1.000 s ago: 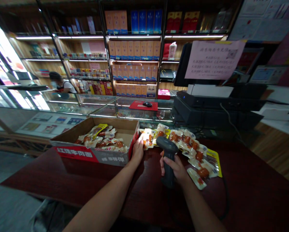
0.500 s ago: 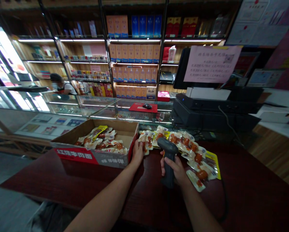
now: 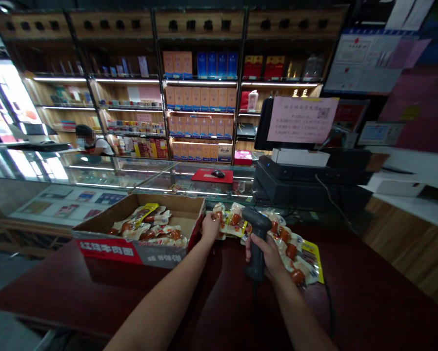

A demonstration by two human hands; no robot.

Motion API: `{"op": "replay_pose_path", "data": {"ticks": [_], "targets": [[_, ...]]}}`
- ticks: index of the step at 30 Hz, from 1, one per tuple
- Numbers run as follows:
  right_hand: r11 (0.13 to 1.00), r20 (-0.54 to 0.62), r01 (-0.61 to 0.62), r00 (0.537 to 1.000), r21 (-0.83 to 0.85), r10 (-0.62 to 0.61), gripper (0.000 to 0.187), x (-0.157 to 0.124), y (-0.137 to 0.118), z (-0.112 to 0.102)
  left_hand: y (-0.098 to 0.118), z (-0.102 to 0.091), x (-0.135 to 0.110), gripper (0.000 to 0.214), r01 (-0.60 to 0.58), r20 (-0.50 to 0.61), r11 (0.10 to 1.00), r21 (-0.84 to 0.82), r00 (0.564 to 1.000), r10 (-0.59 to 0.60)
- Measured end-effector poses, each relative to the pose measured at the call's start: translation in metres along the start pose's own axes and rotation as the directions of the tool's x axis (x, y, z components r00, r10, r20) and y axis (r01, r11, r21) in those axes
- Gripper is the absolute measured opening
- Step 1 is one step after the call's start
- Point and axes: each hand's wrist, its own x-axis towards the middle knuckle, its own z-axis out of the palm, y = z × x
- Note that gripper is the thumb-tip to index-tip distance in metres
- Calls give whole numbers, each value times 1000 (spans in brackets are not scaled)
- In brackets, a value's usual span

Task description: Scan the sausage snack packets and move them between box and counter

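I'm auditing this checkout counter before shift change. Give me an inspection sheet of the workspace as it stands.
Surface: dark red wooden counter.
Job's things: handheld scanner; snack packets lying in a row beside it; open cardboard box holding more.
Clutter: nothing seen.
Hands: left hand grips a packet at the row's box end; right hand wraps the scanner's handle.
Cables: scanner cable trails over the counter; another cable runs from the register.
Surroundings: pink notice, glass display case, stocked shelves, a person behind.

Single head-worn view, forward and down, over counter [image 3: 368,302].
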Motion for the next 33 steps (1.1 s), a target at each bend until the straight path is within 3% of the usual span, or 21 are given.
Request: {"op": "replay_pose_path", "data": {"ticks": [5,9,12,14,16,20,22,25,27,30,33], "targets": [[1000,-44,29,999,-7,-30,30,0,-10,-2,-2,14,2,23,17,-10,994,104,1000,-16],[999,-61,35,998,15,-34,32,-3,-12,-3,3,20,-3,25,-73,1,944,322,997,77],[999,-63,31,998,16,-30,32,-4,-11,-4,12,20,-10,32,-85,-28,874,478,993,112],[1000,-64,24,998,16,-23,33,-4,-9,-4,19,16,-18,38,-86,-83,864,496,986,146],[1000,-54,14,998,16,-13,34,-4,-4,-4,26,7,-25,43,-174,-102,864,473,963,250],[1000,-18,-23,1000,17,23,34,-4,9,0,45,-34,-21,35,-467,-32,811,353,860,509],[999,12,-33,999,11,33,34,-4,15,4,54,-67,0,28,-485,6,798,358,855,518],[999,56,-39,998,-9,40,37,-6,19,10,57,-124,49,26,-355,88,743,567,923,374],[999,75,-49,996,-23,50,37,-7,20,13,50,-160,81,19,-264,202,603,753,965,169],[998,100,-55,993,-29,58,35,-9,22,14,27,-201,110,12,-229,267,551,802,964,13],[998,105,-51,993,-23,53,34,-8,23,14,1,-221,116,19,-256,329,566,784,944,-29]]}}
